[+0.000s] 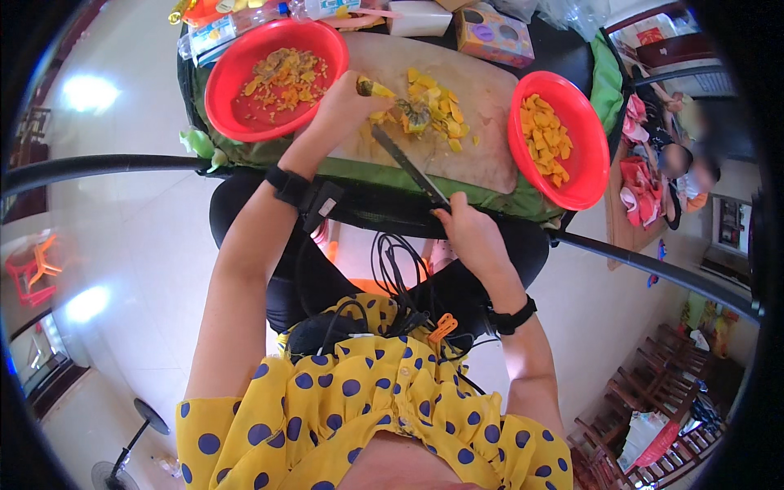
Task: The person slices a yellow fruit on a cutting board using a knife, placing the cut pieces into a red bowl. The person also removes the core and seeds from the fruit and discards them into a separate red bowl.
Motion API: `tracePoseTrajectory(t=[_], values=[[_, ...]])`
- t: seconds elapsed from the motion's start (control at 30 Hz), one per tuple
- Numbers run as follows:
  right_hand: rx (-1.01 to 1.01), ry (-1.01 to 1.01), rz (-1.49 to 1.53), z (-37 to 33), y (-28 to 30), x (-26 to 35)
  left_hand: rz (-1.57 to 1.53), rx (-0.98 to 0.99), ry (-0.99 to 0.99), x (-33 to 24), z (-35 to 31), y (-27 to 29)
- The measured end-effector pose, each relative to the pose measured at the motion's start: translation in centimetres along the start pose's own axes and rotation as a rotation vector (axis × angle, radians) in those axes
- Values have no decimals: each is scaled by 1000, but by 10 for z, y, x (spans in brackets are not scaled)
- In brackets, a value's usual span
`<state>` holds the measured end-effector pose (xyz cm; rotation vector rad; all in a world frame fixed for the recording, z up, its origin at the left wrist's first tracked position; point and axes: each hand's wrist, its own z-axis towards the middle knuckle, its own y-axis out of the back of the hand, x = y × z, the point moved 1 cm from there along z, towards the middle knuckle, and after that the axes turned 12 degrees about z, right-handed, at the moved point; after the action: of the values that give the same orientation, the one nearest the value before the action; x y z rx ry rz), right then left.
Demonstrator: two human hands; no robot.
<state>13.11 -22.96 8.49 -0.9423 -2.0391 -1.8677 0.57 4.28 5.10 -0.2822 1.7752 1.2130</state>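
Observation:
My left hand [349, 108] is closed round a piece of pumpkin [374, 88] with yellow flesh and dark green skin, held over the cutting board [486, 151]. In my right hand [474, 233] is the handle of a knife [407, 166]; its dark blade slants up and left, the tip close below the pumpkin piece. Yellow pumpkin peelings [445, 110], some with green skin, lie heaped on the board beside my left hand. To the left, a red basin [219, 102] holds seeds and stringy scraps. On the right, another red basin [594, 155] contains cut pumpkin chunks [543, 140].
Along the table's far edge are a plastic bottle [233, 33], a patterned box [494, 37] and clear plastic bags [576, 16]. Black cables [396, 269] hang between my knees. People [676, 159] sit at the far right, and wooden chairs [645, 384] stand at the lower right.

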Motion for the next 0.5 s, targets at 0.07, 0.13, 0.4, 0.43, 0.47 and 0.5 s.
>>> tracePoseTrajectory(t=[0.07, 0.13, 0.4, 0.43, 0.47, 0.5], values=[[17, 32, 9, 4, -10, 1, -153, 29, 23, 0, -2, 4], [40, 63, 16, 10, -15, 3, -231, 36, 82, 10, 0, 2], [38, -30, 0, 16, -7, 2, -729, 344, 318, 0, -8, 5], [25, -34, -14, 16, -5, 1, -807, 359, 377, 1, -7, 6], [17, -36, -11, 14, -2, 0, -885, 374, 436, 3, -6, 7], [8, -37, -8, 12, 3, -1, -938, 387, 424, 5, -5, 9]])
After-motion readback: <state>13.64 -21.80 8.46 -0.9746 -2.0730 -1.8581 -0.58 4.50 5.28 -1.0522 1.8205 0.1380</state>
